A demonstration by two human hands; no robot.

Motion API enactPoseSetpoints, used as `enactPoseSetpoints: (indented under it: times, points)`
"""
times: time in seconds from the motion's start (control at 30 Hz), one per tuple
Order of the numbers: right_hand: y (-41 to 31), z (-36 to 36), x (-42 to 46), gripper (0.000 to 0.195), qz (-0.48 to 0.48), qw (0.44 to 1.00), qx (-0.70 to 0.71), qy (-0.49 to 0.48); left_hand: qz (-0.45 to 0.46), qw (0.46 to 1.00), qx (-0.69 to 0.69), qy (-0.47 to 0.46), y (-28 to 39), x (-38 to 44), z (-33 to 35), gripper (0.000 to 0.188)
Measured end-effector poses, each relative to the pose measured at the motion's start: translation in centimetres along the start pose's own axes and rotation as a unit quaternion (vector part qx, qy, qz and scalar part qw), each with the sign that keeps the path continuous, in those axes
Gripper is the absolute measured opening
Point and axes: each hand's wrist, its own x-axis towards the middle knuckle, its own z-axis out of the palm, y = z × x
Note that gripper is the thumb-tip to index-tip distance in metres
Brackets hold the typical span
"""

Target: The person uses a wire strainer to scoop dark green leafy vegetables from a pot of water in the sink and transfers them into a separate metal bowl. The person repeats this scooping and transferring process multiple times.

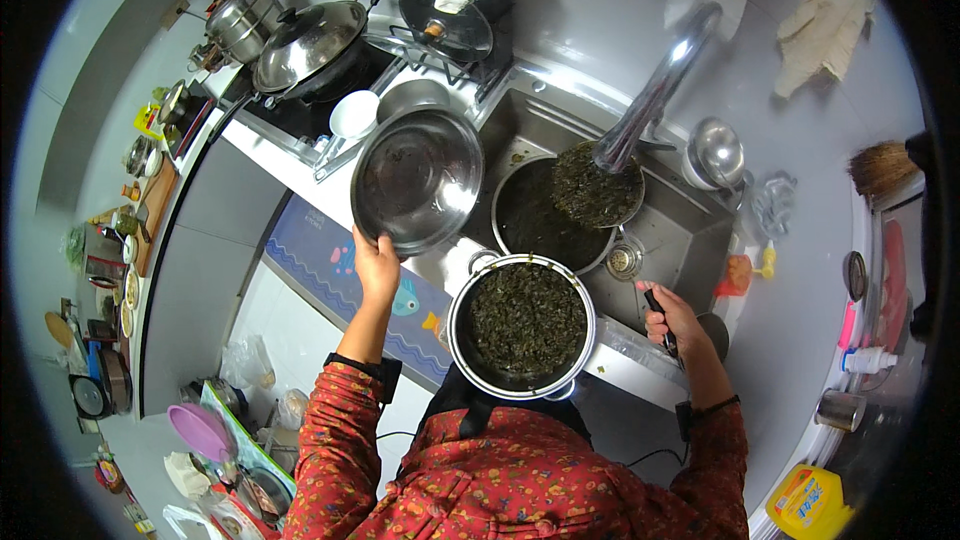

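Observation:
My left hand (376,268) grips the rim of a stainless steel basin (416,176), tilted up beside the sink with wet residue inside. My right hand (675,319) is closed around a black handle (655,306); what it belongs to cannot be made out. Between my hands, a two-handled metal pot (590,315) of chopped dark greens (529,315) stands at the counter's front edge. Behind it in the sink (679,240) is a round vessel (501,221) of dark, leafy liquid. A strainer heaped with greens (592,184) lies over its right side, beneath the faucet (660,90).
A white bowl (354,114) and a grey bowl (415,96) sit left of the sink. Beyond them, a lidded wok (311,52) occupies the stove. Metal bowls (712,154) stand at the sink's right rim. A yellow bottle (808,502) is at the lower right.

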Motion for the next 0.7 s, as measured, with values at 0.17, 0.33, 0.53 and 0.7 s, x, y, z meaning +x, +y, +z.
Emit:
enactPoseSetpoints:
  times: [0.17, 0.33, 0.53, 0.7]
  points:
    - [0.3, 0.4, 0.0, 0.035, -0.001, 1.0, 0.024, -0.017, 0.222, 0.944, 0.237, 0.049, 3.3, 0.7, 1.7, 0.062]
    - [0.4, 0.7, -0.4, 0.034, -0.005, 0.999, 0.031, -0.006, 0.299, 0.917, 0.262, 0.028, 5.5, 0.6, 1.9, 0.077]
    - [0.4, 0.8, -0.3, 0.033, -0.006, 0.999, 0.035, -0.016, 0.351, 0.898, 0.262, 0.036, 6.1, 0.7, 1.6, 0.075]
    - [0.5, 0.9, -0.2, 0.033, -0.011, 0.999, 0.026, -0.015, 0.372, 0.887, 0.272, 0.031, 6.2, 0.2, 1.4, 0.074]
